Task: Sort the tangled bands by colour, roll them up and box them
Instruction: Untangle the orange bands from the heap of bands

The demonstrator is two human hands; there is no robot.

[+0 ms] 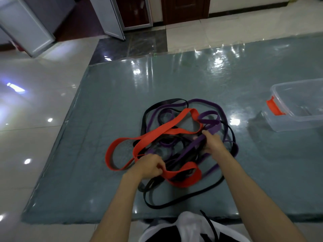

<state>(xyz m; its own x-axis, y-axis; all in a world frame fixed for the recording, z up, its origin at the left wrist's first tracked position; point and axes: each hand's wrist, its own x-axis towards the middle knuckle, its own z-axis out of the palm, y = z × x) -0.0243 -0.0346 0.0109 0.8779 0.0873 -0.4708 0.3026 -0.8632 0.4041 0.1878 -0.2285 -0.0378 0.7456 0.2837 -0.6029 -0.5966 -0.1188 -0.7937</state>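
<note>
A tangle of red bands point(153, 133), purple bands point(211, 123) and black bands point(188, 198) lies in a heap on a grey-green mat point(108, 109). My left hand point(150, 165) grips a red band at the near side of the heap. My right hand point(213, 142) is further back on the right, its fingers curled round a purple band with black strands beside it. A clear plastic box point(297, 105) with an orange clip point(275, 106) stands open on the mat at the far right, apart from the heap.
The mat has a glossy plastic cover and lies on a shiny tiled floor point(35, 137). Grey cabinet doors point(26, 27) and a dark wooden door point(185, 9) stand at the back. My knees in white and black clothing point(192, 227) are at the near edge.
</note>
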